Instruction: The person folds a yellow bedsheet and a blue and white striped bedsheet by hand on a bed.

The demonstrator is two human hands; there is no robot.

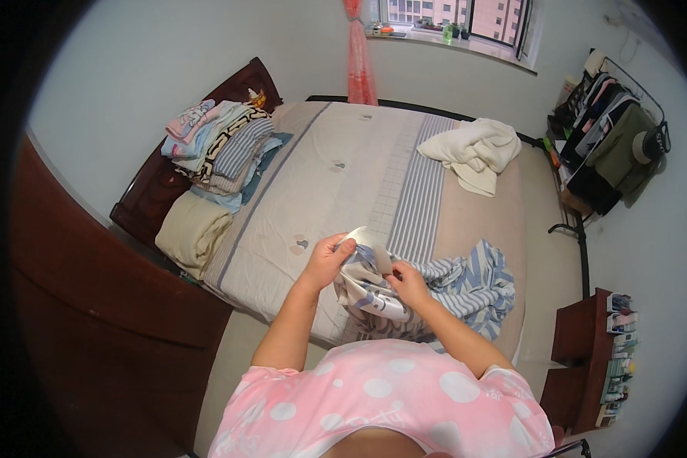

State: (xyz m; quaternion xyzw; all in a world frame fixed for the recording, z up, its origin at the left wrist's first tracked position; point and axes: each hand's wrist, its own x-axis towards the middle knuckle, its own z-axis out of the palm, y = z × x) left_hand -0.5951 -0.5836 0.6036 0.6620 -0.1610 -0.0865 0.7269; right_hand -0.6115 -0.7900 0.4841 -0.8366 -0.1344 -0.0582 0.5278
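My left hand (327, 260) grips the edge of a shiny, patterned cloth (372, 286) that hangs in folds over the near side of the bed. Its pale inner side (365, 236) shows along the top. On the other side of this edge, my right hand (407, 283) pinches the same cloth between thumb and fingers. A blue-and-white striped fabric (478, 283) lies crumpled on the mattress to the right of my right hand. Whether it joins the cloth in my hands cannot be told.
The bed (297, 189) bears a cream blanket (475, 151) at far right. Folded bedding (223, 149) and a rolled quilt (192, 232) sit by the headboard (246, 86). A clothes rack (612, 137) and a dark wooden cabinet (578, 338) stand right; a brown wooden panel (114, 320) rises left.
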